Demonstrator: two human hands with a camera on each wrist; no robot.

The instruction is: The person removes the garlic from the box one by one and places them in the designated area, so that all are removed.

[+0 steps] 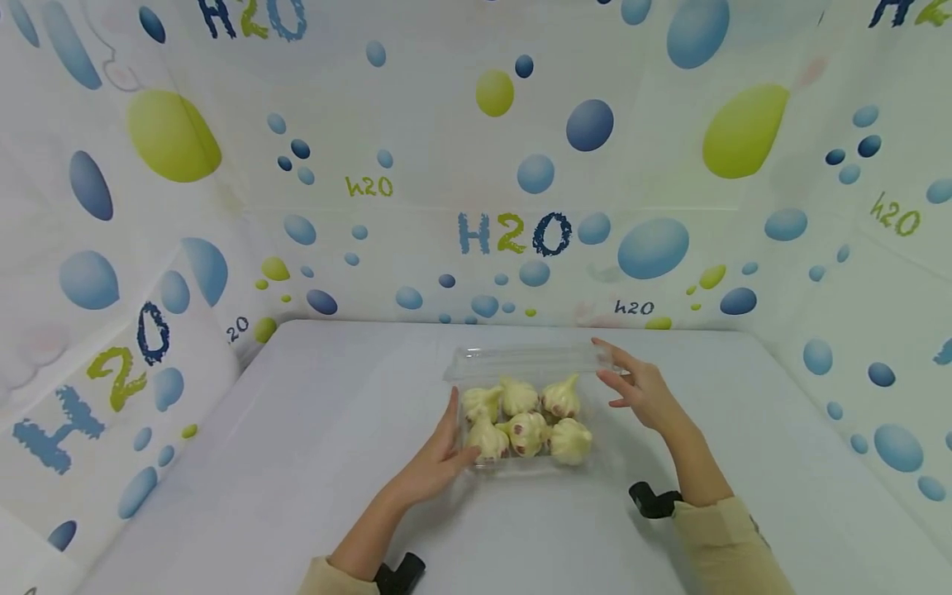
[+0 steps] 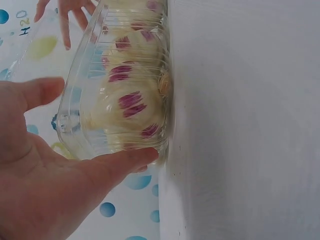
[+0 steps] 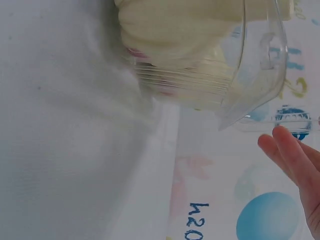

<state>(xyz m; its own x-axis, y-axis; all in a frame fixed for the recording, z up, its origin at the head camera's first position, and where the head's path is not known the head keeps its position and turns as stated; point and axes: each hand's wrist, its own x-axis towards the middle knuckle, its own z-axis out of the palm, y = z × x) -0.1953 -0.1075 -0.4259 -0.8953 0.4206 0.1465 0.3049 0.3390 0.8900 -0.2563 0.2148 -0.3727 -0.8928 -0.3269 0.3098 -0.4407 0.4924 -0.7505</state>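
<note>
Nearest you: 2 beige cuffs, left sleeve (image 1: 330, 577) and right sleeve (image 1: 732, 541), each beside 1 black wrist mount (image 1: 402, 573), there presumably to carry a wrist camera. Under all: 1 white table (image 1: 245, 471). Next, 1 left hand (image 1: 427, 464), yours, spread about the near left corner of 1 clear plastic container (image 2: 75, 125), fingers straight along its side wall and thumb toward the rim, apparently to brace so light a box. The container stands upright near the middle of the table, in front of you. Contents: 6 garlic bulbs (image 1: 571, 444), purple-streaked in your left wrist view, in 2 rows of 3, likely paired off so that all fit the oblong floor; the stems in the far row point mostly away or upward. Beyond: 1 right hand (image 1: 645, 390), yours, fingers parted and gripping no bulb, at the right end of 1 clear lid (image 1: 524, 361); whether the fingertips touch it you cannot tell. The lid sits off the container, along its far edge, probably hinged there, leaving the bulbs uncovered; its tilt is unclear. Farthest: 1 white backdrop (image 1: 424, 107) with blue and green drops and "H2O" lettering.
</note>
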